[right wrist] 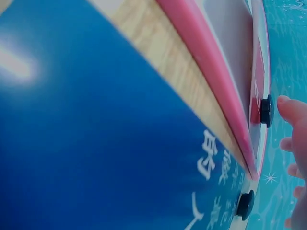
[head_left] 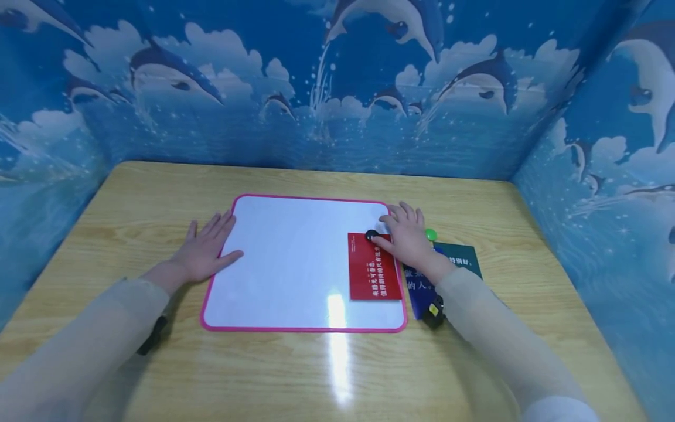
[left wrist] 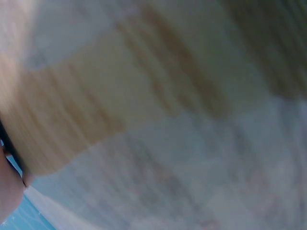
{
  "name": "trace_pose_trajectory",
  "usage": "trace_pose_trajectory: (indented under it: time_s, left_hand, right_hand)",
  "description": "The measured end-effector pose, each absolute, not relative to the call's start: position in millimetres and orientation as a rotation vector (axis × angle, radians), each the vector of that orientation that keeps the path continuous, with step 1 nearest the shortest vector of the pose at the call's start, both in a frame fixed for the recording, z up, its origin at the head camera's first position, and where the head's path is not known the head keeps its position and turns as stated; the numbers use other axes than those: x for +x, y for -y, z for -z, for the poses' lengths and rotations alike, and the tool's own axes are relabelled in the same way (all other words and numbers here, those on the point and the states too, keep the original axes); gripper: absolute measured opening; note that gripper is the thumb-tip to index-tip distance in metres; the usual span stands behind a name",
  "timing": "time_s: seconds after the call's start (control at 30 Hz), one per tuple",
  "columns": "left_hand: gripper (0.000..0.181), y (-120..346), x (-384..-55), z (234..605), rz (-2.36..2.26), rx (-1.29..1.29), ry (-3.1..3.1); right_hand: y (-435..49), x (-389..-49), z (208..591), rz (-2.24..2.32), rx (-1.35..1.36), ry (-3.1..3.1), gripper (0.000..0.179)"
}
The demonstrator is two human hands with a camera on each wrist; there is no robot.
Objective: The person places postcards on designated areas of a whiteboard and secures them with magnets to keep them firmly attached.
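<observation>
A whiteboard (head_left: 285, 264) with a pink frame lies flat on the wooden table. On its right side is a red card (head_left: 364, 275) with white writing, and a round black magnet (head_left: 371, 235) sits at the card's top edge. My left hand (head_left: 205, 249) rests across the board's left edge, fingers spread and straight. Over the upper right edge reaches my right hand (head_left: 406, 237), its thumb beside the black magnet and its fingers loosely bent. The right wrist view shows the thumb (right wrist: 290, 108) close to that magnet (right wrist: 266, 111), with a small gap between.
Right of the board, partly under the right arm, lie a blue card (head_left: 418, 293) and a dark green card (head_left: 460, 257). A green magnet (head_left: 431, 234) is near the right wrist. Another black magnet (right wrist: 245, 205) shows by the blue card. Dolphin-print cloth (head_left: 337, 135) hangs behind the table (head_left: 253, 375).
</observation>
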State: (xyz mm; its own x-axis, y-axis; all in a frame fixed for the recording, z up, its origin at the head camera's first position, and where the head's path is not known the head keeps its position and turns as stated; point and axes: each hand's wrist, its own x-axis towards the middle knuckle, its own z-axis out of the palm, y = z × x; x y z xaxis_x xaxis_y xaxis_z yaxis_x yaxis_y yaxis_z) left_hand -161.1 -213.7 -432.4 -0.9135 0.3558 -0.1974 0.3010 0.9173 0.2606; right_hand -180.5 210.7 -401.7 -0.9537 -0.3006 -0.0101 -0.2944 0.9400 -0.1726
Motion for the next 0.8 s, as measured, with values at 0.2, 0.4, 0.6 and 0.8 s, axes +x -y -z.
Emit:
trace_pose_trajectory:
  time_s: [0.2,0.4,0.6,0.8]
  left_hand:
    - [0.088,213,-160,428,-0.32,0.494,-2.82]
    - [0.088,213,-160,429,-0.315,0.496,-2.817]
    - [0.088,214,-161,430,-0.317,0.504,-2.822]
    - [0.088,214,-161,431,-0.319,0.506,-2.823]
  right_hand:
    - [-216,-177,401,0.265,-0.471,-3.064,0.061]
    - [-220,-174,401,0.252,-0.469,-3.068,0.061]
    - [-225,-170,402,0.299,-0.446,-3.048,0.068]
    - [-232,-166,405,0.323,-0.44,-3.043,0.071]
